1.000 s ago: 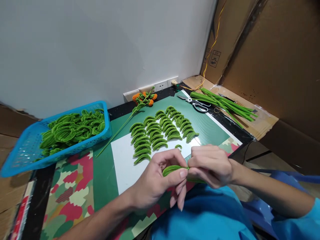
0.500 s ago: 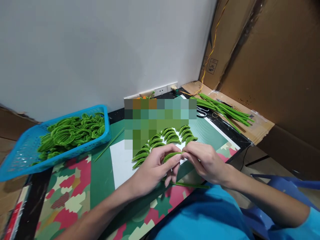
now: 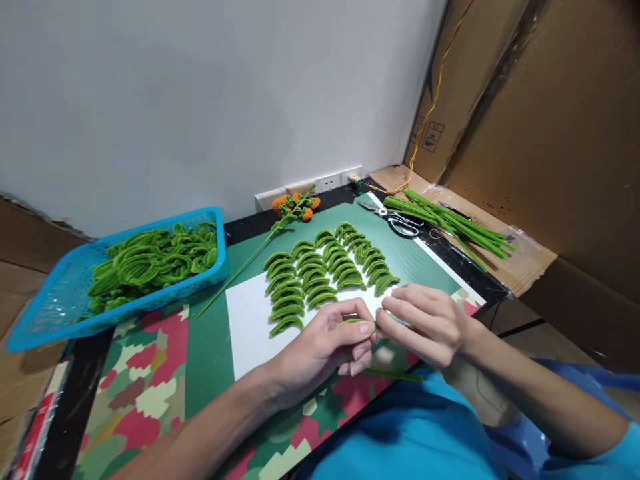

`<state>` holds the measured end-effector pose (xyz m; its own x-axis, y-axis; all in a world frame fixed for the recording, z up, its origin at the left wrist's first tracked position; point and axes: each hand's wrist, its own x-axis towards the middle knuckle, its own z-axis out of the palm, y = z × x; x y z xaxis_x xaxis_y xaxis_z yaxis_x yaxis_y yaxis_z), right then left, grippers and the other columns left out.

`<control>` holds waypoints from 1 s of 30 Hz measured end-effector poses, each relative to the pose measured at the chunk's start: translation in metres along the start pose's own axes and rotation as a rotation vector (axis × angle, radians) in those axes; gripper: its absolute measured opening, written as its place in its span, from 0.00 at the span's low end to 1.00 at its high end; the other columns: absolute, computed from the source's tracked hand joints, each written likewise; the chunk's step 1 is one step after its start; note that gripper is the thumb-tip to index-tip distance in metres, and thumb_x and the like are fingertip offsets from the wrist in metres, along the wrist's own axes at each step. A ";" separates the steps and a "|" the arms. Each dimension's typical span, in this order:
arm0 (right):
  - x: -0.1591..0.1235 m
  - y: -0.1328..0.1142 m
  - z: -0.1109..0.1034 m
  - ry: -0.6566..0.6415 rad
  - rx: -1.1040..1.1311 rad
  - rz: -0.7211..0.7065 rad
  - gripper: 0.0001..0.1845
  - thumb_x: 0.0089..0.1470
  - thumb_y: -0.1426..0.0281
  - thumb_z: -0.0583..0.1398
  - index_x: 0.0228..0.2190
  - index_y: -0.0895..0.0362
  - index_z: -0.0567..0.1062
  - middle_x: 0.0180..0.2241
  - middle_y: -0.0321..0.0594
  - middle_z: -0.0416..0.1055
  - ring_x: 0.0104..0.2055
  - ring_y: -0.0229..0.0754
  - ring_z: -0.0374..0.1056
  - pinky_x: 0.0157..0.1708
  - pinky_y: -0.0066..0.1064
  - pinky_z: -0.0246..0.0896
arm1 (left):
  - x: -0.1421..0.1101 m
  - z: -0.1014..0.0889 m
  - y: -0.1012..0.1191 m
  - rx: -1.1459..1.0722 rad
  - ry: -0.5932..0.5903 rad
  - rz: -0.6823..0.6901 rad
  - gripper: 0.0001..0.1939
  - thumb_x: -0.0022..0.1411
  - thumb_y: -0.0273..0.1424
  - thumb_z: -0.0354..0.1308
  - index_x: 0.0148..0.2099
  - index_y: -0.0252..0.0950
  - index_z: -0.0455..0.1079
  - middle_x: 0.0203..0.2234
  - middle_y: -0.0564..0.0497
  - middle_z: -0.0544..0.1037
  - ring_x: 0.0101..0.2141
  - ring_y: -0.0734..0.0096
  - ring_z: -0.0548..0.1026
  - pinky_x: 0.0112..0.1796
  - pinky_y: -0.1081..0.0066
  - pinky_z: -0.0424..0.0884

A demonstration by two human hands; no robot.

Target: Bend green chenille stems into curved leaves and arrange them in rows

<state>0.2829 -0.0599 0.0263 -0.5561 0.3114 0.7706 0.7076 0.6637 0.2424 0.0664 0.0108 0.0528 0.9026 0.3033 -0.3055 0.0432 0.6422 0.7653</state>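
Note:
My left hand [image 3: 330,340] pinches a short green pipe-cleaner piece [image 3: 351,321] between thumb and forefinger, its fuzzy back mostly covered. Close by, my right hand [image 3: 425,320] has its thumb and fingertips closed at the right end of this piece, where a thin tip shows. Beneath the hands, a straight green pipe cleaner [image 3: 395,376] lies near the table's front edge. Just beyond them, several rows of curved, folded green pipe-cleaner leaves [image 3: 287,299] rest on a white sheet [image 3: 245,333].
A blue plastic basket [image 3: 225,257] of looped green pieces stands left. An orange flower [image 3: 295,204] on a long stem lies on the green mat [image 3: 210,353]. Scissors [image 3: 404,228] and a bundle of green pipe cleaners [image 3: 450,221] lie at the back right, beside cardboard [image 3: 543,257].
The right hand has turned, its fingers more bunched over the piece's end. Both hands sit slightly lower and to the right in view. Less of the held piece shows.

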 end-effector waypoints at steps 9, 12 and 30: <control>0.008 -0.023 0.007 0.055 0.531 0.483 0.10 0.70 0.76 0.55 0.39 0.60 0.76 0.28 0.41 0.71 0.28 0.39 0.62 0.27 0.33 0.55 | -0.015 0.004 0.015 0.889 0.167 0.428 0.08 0.74 0.31 0.60 0.40 0.36 0.73 0.30 0.54 0.73 0.31 0.73 0.68 0.34 0.73 0.63; 0.015 -0.027 0.002 -0.009 0.954 0.837 0.12 0.71 0.71 0.58 0.33 0.58 0.75 0.25 0.36 0.69 0.26 0.36 0.62 0.25 0.29 0.56 | -0.019 0.002 0.021 1.199 0.071 0.643 0.09 0.74 0.24 0.55 0.38 0.35 0.72 0.28 0.55 0.69 0.29 0.74 0.64 0.32 0.72 0.60; 0.006 -0.006 0.004 -0.060 0.255 0.117 0.19 0.74 0.73 0.53 0.29 0.56 0.71 0.22 0.35 0.62 0.24 0.40 0.55 0.25 0.36 0.47 | -0.006 -0.003 0.018 0.416 -0.048 -0.012 0.20 0.70 0.46 0.65 0.36 0.33 0.75 0.20 0.55 0.70 0.21 0.77 0.66 0.24 0.76 0.62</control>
<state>0.2733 -0.0593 0.0273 -0.5071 0.4303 0.7468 0.6403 0.7681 -0.0079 0.0603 0.0232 0.0666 0.9195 0.2581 -0.2963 0.2141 0.3033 0.9285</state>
